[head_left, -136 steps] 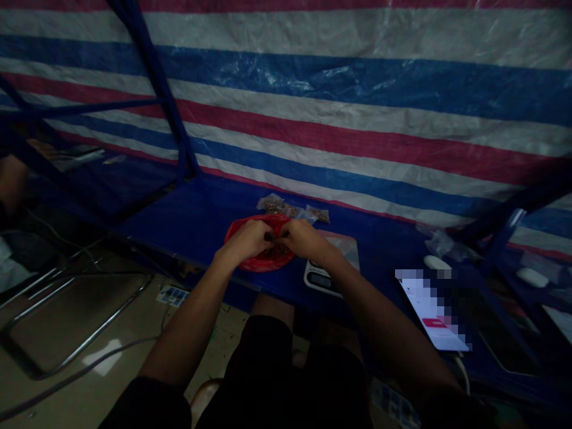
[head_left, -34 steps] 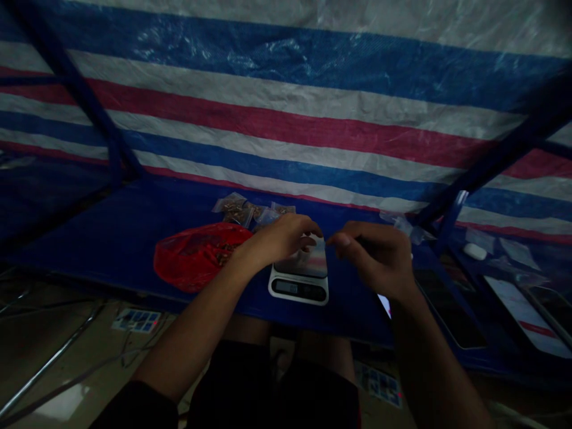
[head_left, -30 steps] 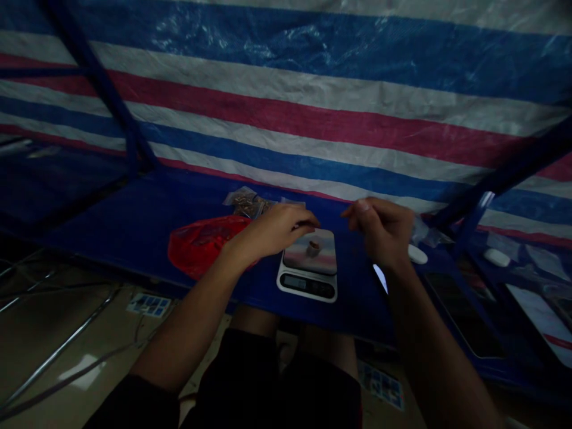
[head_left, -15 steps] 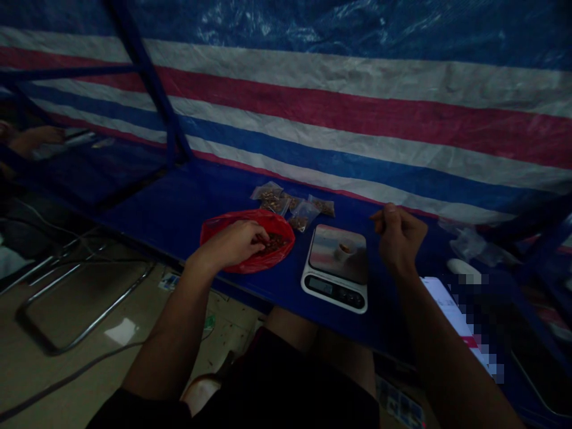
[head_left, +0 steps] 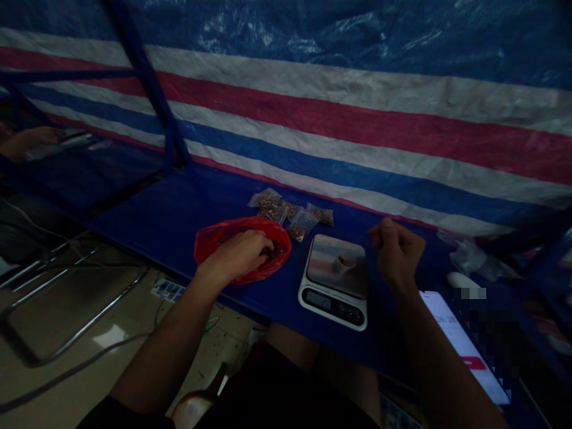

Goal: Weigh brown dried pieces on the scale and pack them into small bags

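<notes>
Your left hand [head_left: 239, 255] lies inside the crumpled red plastic bag [head_left: 214, 238], fingers curled among small brown pieces [head_left: 276, 252]; whether they pinch any cannot be told. Your right hand [head_left: 397, 250] hovers loosely fisted, thumb on forefinger, just right of the white digital scale [head_left: 333, 298] bearing a small cup [head_left: 344, 262]. The bag sits on the blue tabletop [head_left: 170, 214], left of the scale; it looks light, limp and slippery, so grip its rim, and pinch the loose pieces. Behind it lie small clear filled packets [head_left: 286, 211].
</notes>
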Tool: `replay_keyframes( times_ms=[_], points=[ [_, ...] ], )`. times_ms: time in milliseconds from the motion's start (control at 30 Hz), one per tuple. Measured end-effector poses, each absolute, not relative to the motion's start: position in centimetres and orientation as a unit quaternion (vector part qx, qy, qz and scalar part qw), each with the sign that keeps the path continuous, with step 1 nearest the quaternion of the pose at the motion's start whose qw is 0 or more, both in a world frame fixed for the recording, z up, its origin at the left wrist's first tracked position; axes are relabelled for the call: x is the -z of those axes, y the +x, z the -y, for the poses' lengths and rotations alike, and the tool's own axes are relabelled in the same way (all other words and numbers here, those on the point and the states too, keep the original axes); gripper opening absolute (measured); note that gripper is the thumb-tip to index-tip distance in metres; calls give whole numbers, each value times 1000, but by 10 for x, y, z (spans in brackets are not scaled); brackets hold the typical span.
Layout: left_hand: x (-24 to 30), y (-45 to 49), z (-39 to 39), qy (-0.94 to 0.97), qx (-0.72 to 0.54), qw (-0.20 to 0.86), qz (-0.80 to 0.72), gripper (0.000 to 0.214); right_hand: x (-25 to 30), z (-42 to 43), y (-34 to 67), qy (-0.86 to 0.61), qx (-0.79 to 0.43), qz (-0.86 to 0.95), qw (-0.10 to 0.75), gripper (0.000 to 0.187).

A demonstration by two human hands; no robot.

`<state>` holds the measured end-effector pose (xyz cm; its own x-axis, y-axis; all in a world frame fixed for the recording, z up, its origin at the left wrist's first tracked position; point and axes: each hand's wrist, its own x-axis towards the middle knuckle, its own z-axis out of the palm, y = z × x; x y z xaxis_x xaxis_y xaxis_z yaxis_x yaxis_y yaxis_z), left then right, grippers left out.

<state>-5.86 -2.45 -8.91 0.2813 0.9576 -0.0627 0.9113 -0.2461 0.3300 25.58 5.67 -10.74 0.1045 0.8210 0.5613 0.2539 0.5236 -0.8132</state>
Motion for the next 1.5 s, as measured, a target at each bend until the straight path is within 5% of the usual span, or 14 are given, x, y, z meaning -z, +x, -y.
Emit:
replay_keyframes(
  times_ms=[1500],
  points=[
    [32, -24, 10, 820, -108, 173, -535, 25, 104, -56, 262, -442, -230, 635, 590, 53]
  ],
)
